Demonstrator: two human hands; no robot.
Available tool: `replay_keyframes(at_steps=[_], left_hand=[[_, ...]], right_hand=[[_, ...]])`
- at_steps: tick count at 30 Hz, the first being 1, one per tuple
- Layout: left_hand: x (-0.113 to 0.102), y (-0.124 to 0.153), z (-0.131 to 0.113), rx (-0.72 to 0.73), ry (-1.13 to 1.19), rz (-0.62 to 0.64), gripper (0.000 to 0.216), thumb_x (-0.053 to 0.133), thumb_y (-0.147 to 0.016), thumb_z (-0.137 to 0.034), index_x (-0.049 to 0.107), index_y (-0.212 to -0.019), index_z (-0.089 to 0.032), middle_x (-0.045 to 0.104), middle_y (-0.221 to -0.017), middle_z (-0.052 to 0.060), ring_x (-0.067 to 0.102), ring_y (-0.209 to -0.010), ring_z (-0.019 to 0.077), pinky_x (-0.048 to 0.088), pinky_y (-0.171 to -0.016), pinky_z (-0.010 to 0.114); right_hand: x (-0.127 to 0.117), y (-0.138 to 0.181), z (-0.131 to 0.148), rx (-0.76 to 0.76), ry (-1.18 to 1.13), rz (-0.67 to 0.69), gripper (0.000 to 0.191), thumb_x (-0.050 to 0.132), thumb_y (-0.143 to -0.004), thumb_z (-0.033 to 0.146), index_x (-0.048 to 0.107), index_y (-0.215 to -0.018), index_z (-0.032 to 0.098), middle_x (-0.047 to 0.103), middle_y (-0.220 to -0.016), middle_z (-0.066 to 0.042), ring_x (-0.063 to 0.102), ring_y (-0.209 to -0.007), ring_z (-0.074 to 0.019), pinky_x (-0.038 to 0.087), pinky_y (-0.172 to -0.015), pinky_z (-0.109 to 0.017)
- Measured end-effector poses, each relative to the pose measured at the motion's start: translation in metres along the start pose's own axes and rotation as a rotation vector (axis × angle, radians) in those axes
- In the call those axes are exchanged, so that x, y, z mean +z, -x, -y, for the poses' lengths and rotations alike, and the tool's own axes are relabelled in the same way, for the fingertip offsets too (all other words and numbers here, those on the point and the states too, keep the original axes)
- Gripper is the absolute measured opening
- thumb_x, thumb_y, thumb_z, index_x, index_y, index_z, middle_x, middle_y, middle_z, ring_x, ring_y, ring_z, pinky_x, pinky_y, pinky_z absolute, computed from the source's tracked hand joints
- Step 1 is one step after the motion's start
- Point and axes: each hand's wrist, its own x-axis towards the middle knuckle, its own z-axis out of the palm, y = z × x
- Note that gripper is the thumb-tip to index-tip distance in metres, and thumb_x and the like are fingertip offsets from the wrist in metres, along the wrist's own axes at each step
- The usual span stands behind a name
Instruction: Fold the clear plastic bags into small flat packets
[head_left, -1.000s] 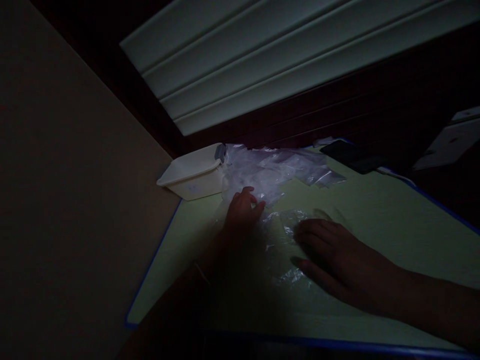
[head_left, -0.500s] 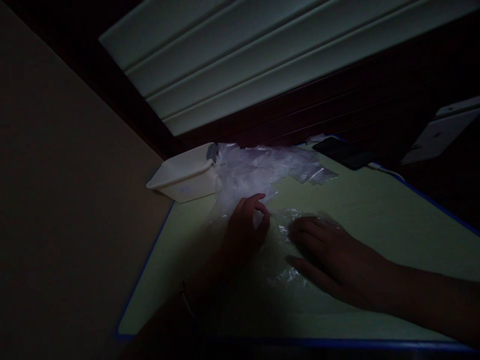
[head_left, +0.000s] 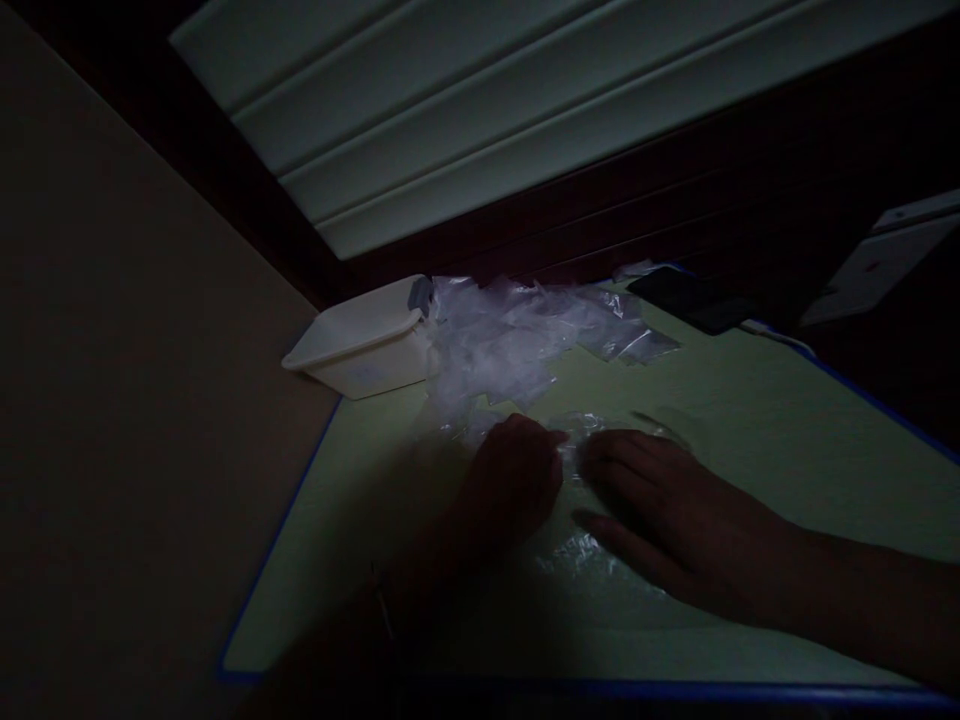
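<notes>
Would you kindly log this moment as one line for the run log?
left hand: at clear bag | right hand: flat on clear bag | bag pile: behind, beside white box

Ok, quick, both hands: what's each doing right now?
Left hand: fingers curled on the clear plastic bag; grip cannot be told.
Right hand: open, flat on the same bag.

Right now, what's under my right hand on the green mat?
A crinkled clear plastic bag lies flat under the right hand, on the green mat. Anything beneath the palm itself is hidden.
</notes>
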Motion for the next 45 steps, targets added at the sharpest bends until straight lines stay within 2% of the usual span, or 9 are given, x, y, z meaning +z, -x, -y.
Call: replay_keyframes(at_steps=[5,11,19,25,30,35,41,45], left_hand=[[-0.006,0.002,-0.005,0.019,0.037,0.073,0.013,0.051,-0.089,-0.017,0.061,-0.098,-0.018,0.063,-0.088,0.006,0.054,-0.087,0.0191,0.047,-0.083,0.037],[-0.007,0.004,-0.007,0.033,0.079,0.067,0.017,0.051,-0.09,-0.018,0.06,-0.104,-0.019,0.062,-0.096,0.007,0.053,-0.091,0.0196,0.047,-0.085,0.037],[-0.008,0.005,-0.009,0.021,0.102,0.087,0.016,0.051,-0.089,-0.017,0.062,-0.101,-0.017,0.06,-0.099,0.008,0.052,-0.094,0.0197,0.047,-0.087,0.037],[-0.011,0.004,-0.012,0.028,0.122,0.115,0.016,0.051,-0.088,-0.015,0.062,-0.1,-0.016,0.059,-0.1,0.008,0.05,-0.095,0.0201,0.047,-0.087,0.037],[-0.011,0.004,-0.012,0.019,0.17,0.126,0.023,0.053,-0.085,-0.015,0.061,-0.107,-0.017,0.059,-0.102,0.009,0.051,-0.096,0.0207,0.048,-0.088,0.038],[-0.01,0.006,-0.009,0.05,0.237,0.076,0.03,0.053,-0.084,-0.013,0.059,-0.112,-0.019,0.06,-0.1,0.008,0.053,-0.095,0.019,0.047,-0.089,0.038],[-0.023,0.003,0.012,-0.004,0.063,0.012,0.026,0.051,-0.086,-0.014,0.06,-0.109,-0.022,0.063,-0.096,0.007,0.052,-0.091,0.0206,0.048,-0.083,0.039],[-0.028,0.003,0.022,-0.042,-0.052,0.043,0.025,0.052,-0.085,-0.014,0.062,-0.107,-0.02,0.061,-0.096,0.008,0.05,-0.092,0.0216,0.047,-0.08,0.039]], right_hand=[[0.0,0.001,0.001,0.008,-0.018,-0.009,0.029,0.051,-0.091,0.033,0.058,-0.113,0.016,0.058,-0.108,-0.013,0.053,-0.104,-0.0265,0.044,-0.094,-0.047],[0.0,0.002,-0.001,0.033,-0.031,-0.031,0.029,0.052,-0.09,0.034,0.056,-0.112,0.017,0.06,-0.109,-0.013,0.056,-0.103,-0.0268,0.047,-0.091,-0.047],[0.004,0.006,-0.003,0.074,-0.027,-0.056,0.04,0.054,-0.088,0.038,0.048,-0.121,0.016,0.053,-0.123,-0.016,0.052,-0.111,-0.0284,0.046,-0.096,-0.048],[0.004,0.007,-0.004,0.043,0.014,-0.033,0.038,0.054,-0.089,0.036,0.053,-0.121,0.017,0.053,-0.126,-0.014,0.051,-0.115,-0.028,0.046,-0.097,-0.048],[0.003,0.005,-0.004,0.029,0.024,-0.024,0.036,0.053,-0.089,0.034,0.055,-0.121,0.018,0.053,-0.125,-0.014,0.051,-0.116,-0.0273,0.045,-0.097,-0.048],[0.004,0.007,-0.005,0.027,0.04,-0.003,0.032,0.052,-0.091,0.035,0.058,-0.115,0.016,0.052,-0.125,-0.015,0.05,-0.115,-0.0264,0.045,-0.098,-0.046],[0.001,0.005,-0.003,0.015,0.037,0.006,0.032,0.051,-0.091,0.036,0.059,-0.116,0.016,0.054,-0.12,-0.014,0.052,-0.11,-0.0265,0.043,-0.097,-0.048],[-0.001,0.002,-0.001,0.02,0.033,-0.006,0.03,0.052,-0.091,0.035,0.06,-0.114,0.017,0.057,-0.117,-0.013,0.054,-0.105,-0.0265,0.044,-0.094,-0.048]])
